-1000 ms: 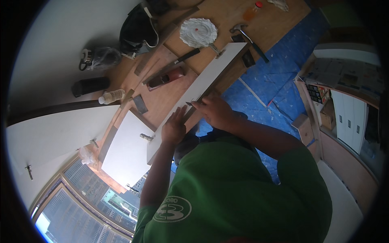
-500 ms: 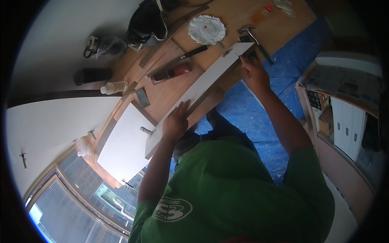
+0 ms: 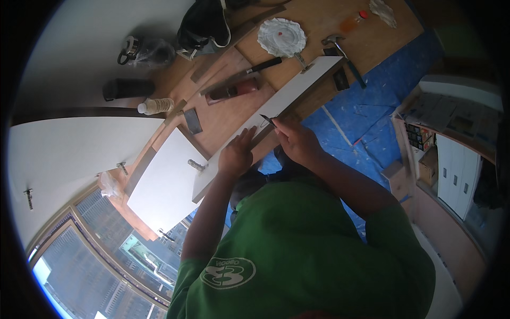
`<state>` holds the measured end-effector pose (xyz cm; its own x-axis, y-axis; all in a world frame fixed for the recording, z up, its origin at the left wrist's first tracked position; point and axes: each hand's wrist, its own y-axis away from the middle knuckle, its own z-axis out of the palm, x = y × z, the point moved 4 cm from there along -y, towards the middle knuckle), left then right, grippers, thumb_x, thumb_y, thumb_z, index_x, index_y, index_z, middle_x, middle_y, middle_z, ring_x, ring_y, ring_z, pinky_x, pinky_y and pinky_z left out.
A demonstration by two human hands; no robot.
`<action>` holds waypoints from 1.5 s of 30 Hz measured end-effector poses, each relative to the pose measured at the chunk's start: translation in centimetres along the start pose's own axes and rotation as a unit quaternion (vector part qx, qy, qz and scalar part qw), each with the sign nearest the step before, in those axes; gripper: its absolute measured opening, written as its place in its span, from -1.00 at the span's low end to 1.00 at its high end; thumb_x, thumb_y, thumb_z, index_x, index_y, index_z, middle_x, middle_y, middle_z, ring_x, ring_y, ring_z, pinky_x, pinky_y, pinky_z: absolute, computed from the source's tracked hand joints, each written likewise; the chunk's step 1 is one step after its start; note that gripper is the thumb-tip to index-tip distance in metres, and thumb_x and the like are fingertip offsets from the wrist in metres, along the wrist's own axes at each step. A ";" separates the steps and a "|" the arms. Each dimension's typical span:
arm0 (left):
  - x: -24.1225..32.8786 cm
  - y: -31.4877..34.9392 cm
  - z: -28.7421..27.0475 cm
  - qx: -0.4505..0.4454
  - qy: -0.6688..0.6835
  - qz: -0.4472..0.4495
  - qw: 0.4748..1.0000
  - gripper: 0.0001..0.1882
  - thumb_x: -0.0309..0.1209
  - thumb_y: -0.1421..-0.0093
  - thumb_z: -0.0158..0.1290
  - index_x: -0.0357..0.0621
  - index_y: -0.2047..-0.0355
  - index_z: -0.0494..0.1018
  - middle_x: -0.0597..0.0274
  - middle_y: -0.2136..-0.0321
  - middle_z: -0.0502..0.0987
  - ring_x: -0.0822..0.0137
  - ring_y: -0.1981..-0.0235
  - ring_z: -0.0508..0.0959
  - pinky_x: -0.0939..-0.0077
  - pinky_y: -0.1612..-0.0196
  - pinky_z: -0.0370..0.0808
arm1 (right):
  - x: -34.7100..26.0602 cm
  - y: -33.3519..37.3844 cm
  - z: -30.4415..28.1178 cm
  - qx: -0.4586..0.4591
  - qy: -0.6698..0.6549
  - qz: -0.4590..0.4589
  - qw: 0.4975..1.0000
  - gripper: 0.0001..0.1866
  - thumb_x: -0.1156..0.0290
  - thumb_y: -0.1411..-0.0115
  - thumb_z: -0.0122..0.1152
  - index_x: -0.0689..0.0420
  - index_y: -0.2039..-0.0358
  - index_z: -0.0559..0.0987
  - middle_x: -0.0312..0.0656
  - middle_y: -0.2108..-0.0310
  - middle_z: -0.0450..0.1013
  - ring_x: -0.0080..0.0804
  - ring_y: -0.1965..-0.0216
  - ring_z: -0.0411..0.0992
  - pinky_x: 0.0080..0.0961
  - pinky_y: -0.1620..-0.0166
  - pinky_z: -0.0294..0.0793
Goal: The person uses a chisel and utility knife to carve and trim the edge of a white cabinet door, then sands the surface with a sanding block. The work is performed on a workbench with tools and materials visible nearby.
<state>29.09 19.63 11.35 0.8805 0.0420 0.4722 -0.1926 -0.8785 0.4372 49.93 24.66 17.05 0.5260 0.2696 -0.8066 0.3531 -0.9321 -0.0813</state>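
Here, left hand (image 3: 237,154) flat, fingers spread on white board (image 3: 276,103); right hand (image 3: 295,139) fingers pinching a dark pencil (image 3: 267,120)

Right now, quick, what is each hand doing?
Left hand: open, pressed flat on the long white board.
Right hand: closed on a thin dark tool, its tip at the board.

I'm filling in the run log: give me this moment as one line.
left hand: flat on white board | right hand: holds thin dark tool to board | nearby: hammer, plate
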 end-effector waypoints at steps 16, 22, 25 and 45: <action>1.7 1.7 3.8 0.045 -0.071 0.003 0.997 -0.26 -0.51 -0.25 -0.06 0.25 -0.46 0.19 -0.08 -0.38 0.31 -0.23 -0.37 0.35 -0.16 -0.33 0.37 | 3.8 0.5 -0.3 -0.191 0.096 0.177 0.961 -0.76 0.26 -0.39 0.16 0.18 0.29 0.48 0.10 0.51 0.50 0.21 0.39 0.51 0.03 0.30 0.45; 1.5 1.8 4.0 0.037 -0.066 0.000 0.997 -0.25 -0.51 -0.26 -0.08 0.27 -0.47 0.17 -0.07 -0.41 0.27 -0.24 -0.38 0.33 -0.17 -0.35 0.34 | 2.0 1.2 0.8 -0.159 0.130 0.112 0.972 -0.73 0.24 -0.37 0.21 0.14 0.40 0.47 0.04 0.58 0.46 0.15 0.46 0.49 0.02 0.38 0.42; 1.5 1.7 3.7 0.027 -0.060 -0.003 0.998 -0.25 -0.51 -0.26 -0.08 0.27 -0.47 0.16 -0.07 -0.41 0.27 -0.23 -0.38 0.33 -0.15 -0.37 0.33 | 2.8 1.4 0.7 -0.144 0.151 0.101 0.973 -0.73 0.24 -0.37 0.20 0.12 0.41 0.48 0.01 0.59 0.45 0.12 0.47 0.49 -0.01 0.40 0.42; 1.4 1.2 2.9 0.054 -0.060 0.022 0.996 -0.23 -0.48 -0.18 0.06 0.23 -0.43 0.24 -0.07 -0.34 0.38 -0.22 -0.30 0.44 -0.12 -0.28 0.45 | 23.8 -5.3 -20.2 0.100 0.339 0.247 0.903 -0.64 0.06 -0.43 0.07 0.11 0.28 0.57 0.15 0.34 0.57 0.27 0.28 0.53 0.08 0.23 0.48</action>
<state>31.36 17.22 10.31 0.9185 -0.0494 0.3924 -0.1904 -0.9248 0.3293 76.19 40.92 10.07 0.9574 -0.1665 -0.2358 -0.1636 -0.9860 0.0318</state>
